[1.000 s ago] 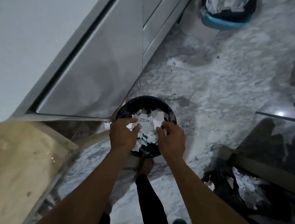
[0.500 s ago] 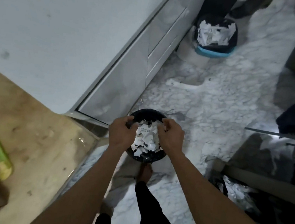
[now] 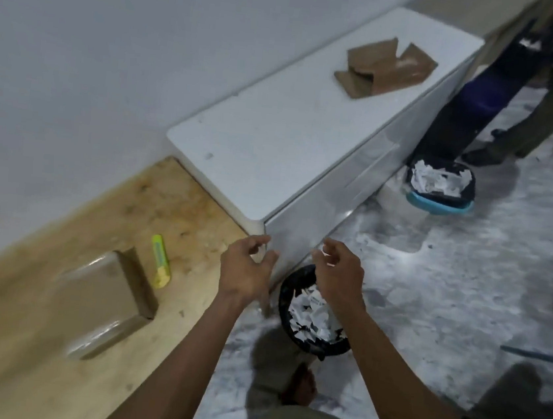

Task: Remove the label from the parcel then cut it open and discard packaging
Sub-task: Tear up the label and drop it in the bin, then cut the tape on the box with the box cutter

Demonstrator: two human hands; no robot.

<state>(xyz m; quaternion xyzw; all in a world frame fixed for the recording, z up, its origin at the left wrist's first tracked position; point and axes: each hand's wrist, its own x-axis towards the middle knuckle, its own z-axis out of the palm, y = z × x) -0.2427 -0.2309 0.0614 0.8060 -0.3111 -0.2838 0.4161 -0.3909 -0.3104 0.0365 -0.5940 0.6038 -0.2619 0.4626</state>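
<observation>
- Down low in the middle, a black bin (image 3: 287, 300) on the floor is full of torn white paper bits (image 3: 309, 313).
- Both hands hang above it: left hand (image 3: 246, 269) loosely curled and empty, right hand (image 3: 339, 278) too, tiny white scraps (image 3: 326, 259) by its fingertips.
- At lower left, the brown parcel (image 3: 105, 296) lies on the wooden table (image 3: 10, 351), near a yellow cutter (image 3: 160, 261).
- At right, a blue bin (image 3: 439, 202) holds more paper.

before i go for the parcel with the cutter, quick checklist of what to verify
1. Left hand free: ok, fingers relaxed, holding nothing.
2. Right hand free: not ok, small white scraps cling at the fingertips.
3. Parcel on the wooden table, unobstructed: ok.
4. Yellow cutter beside the parcel: ok.
5. Cutter blade retracted: cannot tell.
6. Black bin has room: cannot tell, paper scraps piled high.
</observation>
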